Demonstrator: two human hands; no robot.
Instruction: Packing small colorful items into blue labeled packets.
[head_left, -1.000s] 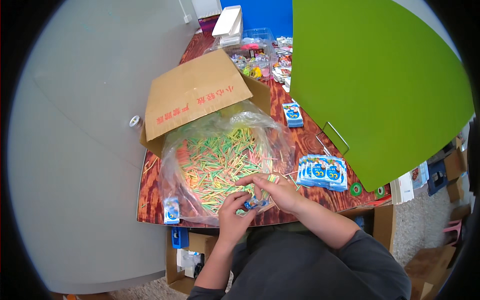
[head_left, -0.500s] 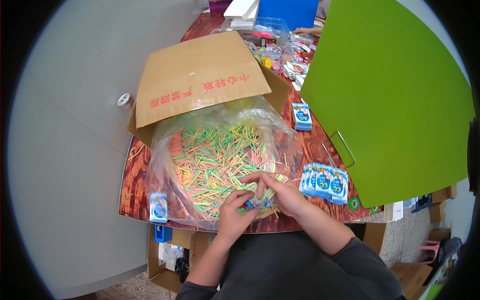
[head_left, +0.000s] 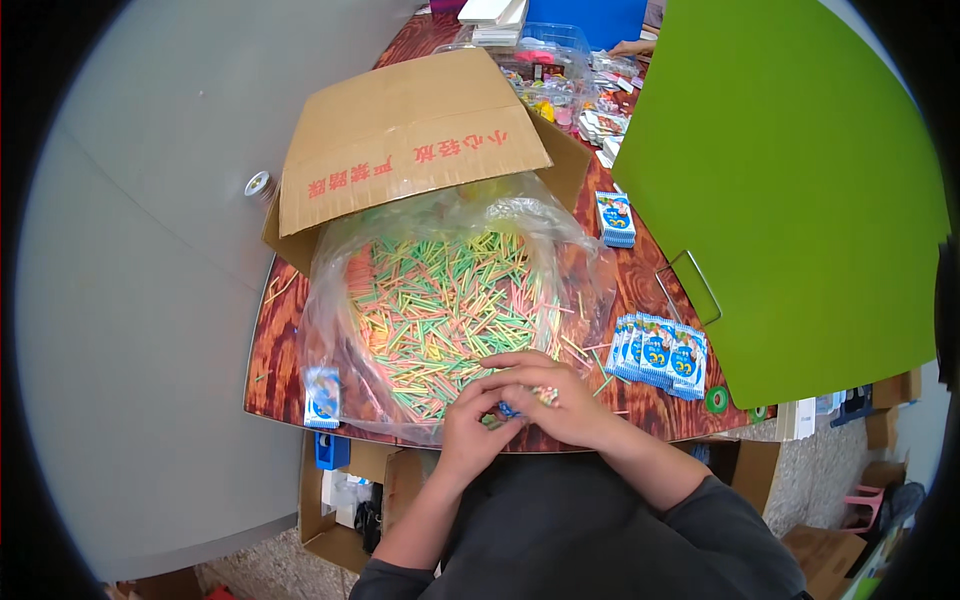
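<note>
At the table's near edge, my left hand (head_left: 468,432) is closed around a small blue-and-white packet (head_left: 507,410), mostly hidden by the fingers. My right hand (head_left: 568,402) meets it and grips a bundle of thin pastel sticks (head_left: 546,396), whose pale ends show. Whether the sticks are inside the packet I cannot tell. Just beyond lies a heap of pink, green and yellow sticks (head_left: 450,300) in a clear plastic bag (head_left: 328,270), spilling from a cardboard box (head_left: 410,125). Blue-and-white packets (head_left: 655,352) lie fanned out at right; another packet (head_left: 322,395) rests at left.
A green panel (head_left: 780,200) with a wire handle (head_left: 712,300) borders the right side; a grey wall (head_left: 150,300) stands left. Farther back are a packet stack (head_left: 615,215), clear tubs (head_left: 555,45) and another person's hand (head_left: 632,47). Green tape rolls (head_left: 716,400) sit at the right edge.
My right hand has turned and lowered over the left, its fingers now lying across the left fingers. The sticks tipped so their ends show. The whole view has shifted slightly.
</note>
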